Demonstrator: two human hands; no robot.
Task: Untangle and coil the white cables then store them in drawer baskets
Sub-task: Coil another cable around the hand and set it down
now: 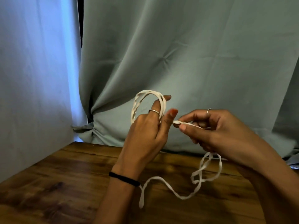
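Note:
A flat white cable (168, 187) trails in loose twists over the wooden table (64, 183). My left hand (145, 130) is raised above the table and holds a coil of the cable (142, 96) wound in several loops around its fingers. Just to its right, my right hand (215, 126) pinches a stretch of the same cable (178, 122) between thumb and forefinger. From the right hand the cable hangs down to the table, crosses over itself and ends near my left wrist. No drawer baskets are in view.
A grey-green curtain (186, 54) hangs right behind the table's far edge. A paler blue-lit curtain (35, 70) covers the left side. A black band (124, 178) sits on my left wrist.

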